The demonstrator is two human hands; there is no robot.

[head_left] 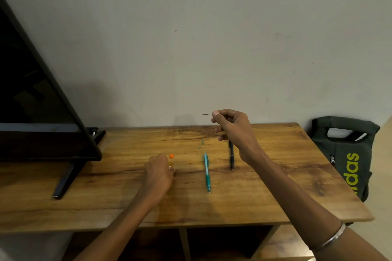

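Note:
My right hand (pixel 232 126) is raised above the back of the wooden table (pixel 275 186) and pinches a thin dark pencil lead (pixel 204 114) that points left. My left hand (pixel 159 170) rests on the table with fingers curled; a small whitish piece shows at its fingertips, and what it is I cannot tell. A teal mechanical pencil (pixel 207 172) lies lengthwise at the table's middle. A black mechanical pencil (pixel 231 158) lies to its right, partly under my right hand. A small orange cap (pixel 171 156) sits just beyond my left hand. Tiny pencil parts (pixel 201 144) lie further back.
A black flat-screen TV (pixel 31 101) on angled feet (pixel 67 178) fills the table's left side. A dark green bag (pixel 347 154) with yellow lettering stands beyond the table's right edge. The wall runs directly behind the table. Open shelf compartments sit below the front edge.

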